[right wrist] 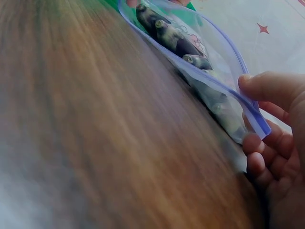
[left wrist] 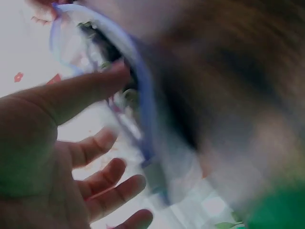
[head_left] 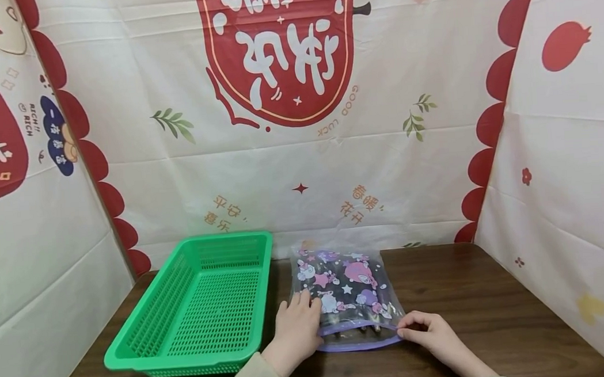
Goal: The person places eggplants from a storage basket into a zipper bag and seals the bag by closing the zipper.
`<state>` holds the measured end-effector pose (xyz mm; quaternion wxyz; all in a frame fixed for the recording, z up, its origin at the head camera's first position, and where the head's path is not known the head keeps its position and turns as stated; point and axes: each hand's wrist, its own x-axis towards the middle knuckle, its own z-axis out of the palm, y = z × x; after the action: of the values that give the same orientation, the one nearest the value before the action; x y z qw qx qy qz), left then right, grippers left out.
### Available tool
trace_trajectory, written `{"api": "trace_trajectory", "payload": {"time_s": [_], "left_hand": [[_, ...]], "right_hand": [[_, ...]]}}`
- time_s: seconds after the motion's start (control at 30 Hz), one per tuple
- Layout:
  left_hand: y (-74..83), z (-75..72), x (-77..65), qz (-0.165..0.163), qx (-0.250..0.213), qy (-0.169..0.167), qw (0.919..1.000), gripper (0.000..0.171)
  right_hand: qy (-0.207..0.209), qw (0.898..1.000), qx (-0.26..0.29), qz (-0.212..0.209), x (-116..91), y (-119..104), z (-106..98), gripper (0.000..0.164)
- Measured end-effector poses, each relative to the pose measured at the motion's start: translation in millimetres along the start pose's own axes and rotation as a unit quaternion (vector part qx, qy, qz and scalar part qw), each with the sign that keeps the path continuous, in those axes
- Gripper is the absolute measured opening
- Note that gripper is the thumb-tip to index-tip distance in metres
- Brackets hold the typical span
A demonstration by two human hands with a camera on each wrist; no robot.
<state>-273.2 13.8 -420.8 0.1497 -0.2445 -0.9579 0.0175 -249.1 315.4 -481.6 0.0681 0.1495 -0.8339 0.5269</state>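
A clear zip bag (head_left: 347, 295) with cartoon prints and a purple seal lies on the table, its mouth parted toward me. Inside are several dark eggplants (right wrist: 176, 40), their stem ends facing the opening. My left hand (head_left: 298, 321) rests at the bag's left side with fingers loosely extended. In the left wrist view, the thumb of that left hand (left wrist: 62, 143) overlaps the bag's mouth, and its fingers are spread apart. My right hand (head_left: 430, 336) pinches the right end of the purple seal (right wrist: 255, 112) between thumb and fingers.
A green plastic basket (head_left: 190, 359) with slotted sides stands to the left of the bag. The brown wooden table (head_left: 459, 294) runs back to a printed cloth wall (head_left: 300, 165), with cloth walls on both sides too.
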Motion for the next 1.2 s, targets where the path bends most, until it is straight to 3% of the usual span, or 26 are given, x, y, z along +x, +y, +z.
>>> {"api": "trace_trajectory", "payload": {"time_s": [0.13, 0.3, 0.43, 0.7, 0.9, 1.1, 1.2], "left_hand": [[0.4, -10.5, -7.7, 0.005, 0.004, -0.042, 0.9991, 0.071], [3.0, -17.4, -16.5, 0.019, 0.031, -0.055, 0.9978, 0.063], [-0.2, -15.6, -22.8, 0.018, 0.029, -0.044, 0.9984, 0.056], [-6.0, -13.4, -32.1, -0.014, -0.045, -0.018, 0.9987, 0.037], [-4.8, -12.7, -32.9, -0.011, -0.053, -0.011, 0.9985, 0.022], [-8.5, -9.8, -32.9, -0.007, -0.054, 0.021, 0.9983, 0.018], [-10.1, -8.1, -32.4, -0.004, -0.056, 0.02, 0.9982, 0.016]], "right_hand": [[0.0, 1.0, -0.005, -0.007, -1, -1, -3, 0.006], [0.007, 1.0, -0.003, 0.012, -1, -2, -9, 0.005], [0.01, 1.0, -0.006, 0.018, -1, -3, -13, 0.005], [0.011, 0.999, -0.051, 0.011, -4, 0, -20, 0.004], [-0.003, 0.998, -0.061, 0.001, 0, 3, -27, 0.004], [-0.009, 0.998, -0.056, -0.013, 4, 3, -29, 0.005], [-0.009, 0.998, -0.057, -0.017, 4, 3, -29, 0.004]]}}
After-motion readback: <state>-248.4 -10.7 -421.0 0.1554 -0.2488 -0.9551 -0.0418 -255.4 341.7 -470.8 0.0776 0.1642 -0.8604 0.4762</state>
